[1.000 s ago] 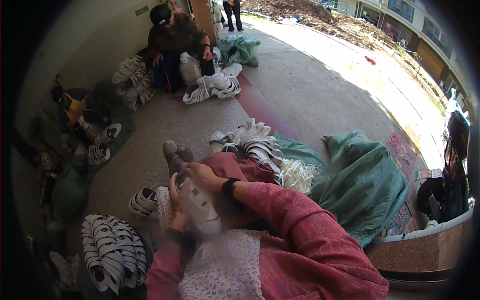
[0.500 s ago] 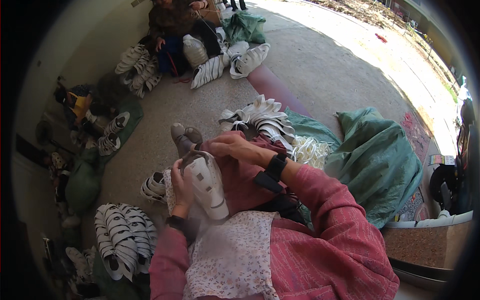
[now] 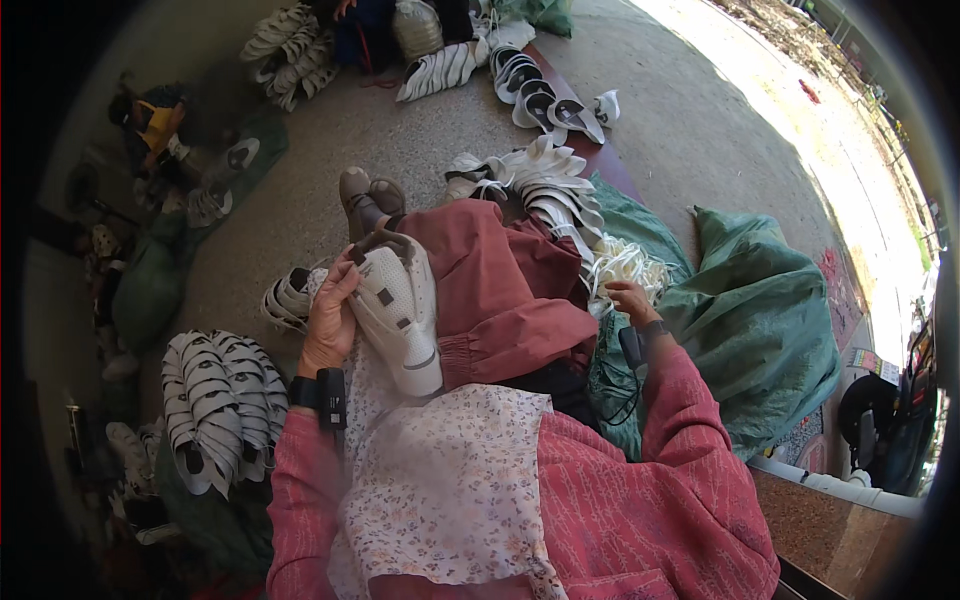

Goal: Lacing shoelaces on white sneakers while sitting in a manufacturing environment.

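My left hand [image 3: 333, 310] grips a white shoe upper [image 3: 398, 315] by its side, near the grey-lined collar. The upper lies across my lap, with small dark patches on its side. On my right, my right hand [image 3: 632, 300] is at the near edge of a heap of white shoelaces [image 3: 625, 262]. Its fingers are bent together; whether a lace is between them is too small to tell. A fanned stack of white shoe uppers [image 3: 545, 185] lies just beyond the laces.
Green sacks [image 3: 750, 320] are heaped on my right. Bundled white uppers [image 3: 222, 400] stand at my left, with a smaller bundle [image 3: 290, 297] by my leg. More uppers [image 3: 545, 100] lie farther off. A person [image 3: 155, 120] sits at the far left.
My right hand has left the shoe upper and moved right to the shoelaces. My left hand still holds the upper, now more exposed. The view has shifted, showing more uppers on the floor beyond.
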A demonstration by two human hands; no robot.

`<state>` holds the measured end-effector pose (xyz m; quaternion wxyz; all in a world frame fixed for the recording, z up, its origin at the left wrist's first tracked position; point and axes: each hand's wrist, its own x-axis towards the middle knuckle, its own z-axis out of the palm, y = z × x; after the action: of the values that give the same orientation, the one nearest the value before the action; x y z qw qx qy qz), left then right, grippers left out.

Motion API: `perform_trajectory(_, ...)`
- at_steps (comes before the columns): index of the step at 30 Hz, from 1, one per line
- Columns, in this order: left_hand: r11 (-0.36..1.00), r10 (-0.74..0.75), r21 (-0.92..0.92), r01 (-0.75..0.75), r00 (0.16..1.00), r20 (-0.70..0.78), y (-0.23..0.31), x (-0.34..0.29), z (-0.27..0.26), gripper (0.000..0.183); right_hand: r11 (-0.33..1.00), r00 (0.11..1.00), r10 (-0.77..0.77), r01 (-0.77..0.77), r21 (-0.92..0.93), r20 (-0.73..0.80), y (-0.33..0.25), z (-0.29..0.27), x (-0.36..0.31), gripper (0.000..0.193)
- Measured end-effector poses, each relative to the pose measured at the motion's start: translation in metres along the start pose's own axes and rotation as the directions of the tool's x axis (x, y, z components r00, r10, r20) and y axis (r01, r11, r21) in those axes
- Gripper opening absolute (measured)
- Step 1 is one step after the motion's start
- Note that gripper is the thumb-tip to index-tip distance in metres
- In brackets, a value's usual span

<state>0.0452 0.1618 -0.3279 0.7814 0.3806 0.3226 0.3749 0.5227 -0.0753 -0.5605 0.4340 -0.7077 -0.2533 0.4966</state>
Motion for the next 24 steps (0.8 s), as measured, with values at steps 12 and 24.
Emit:
perform_trajectory(12,0.990,-0.025,0.136,0.024,1.000,0.006,0.019,-0.014,0.016,0.028,0.904,0.984,0.177,-0.161,-0.395,0.004,0.093,0.040,0.017,0.040)
perform_trajectory(24,-0.100,0.306,0.972,-0.214,0.923,0.235,0.020,-0.010,0.043,0.069,0.971,0.979,0.205,-0.203,0.126,0.001,0.013,0.074,0.032,0.047)
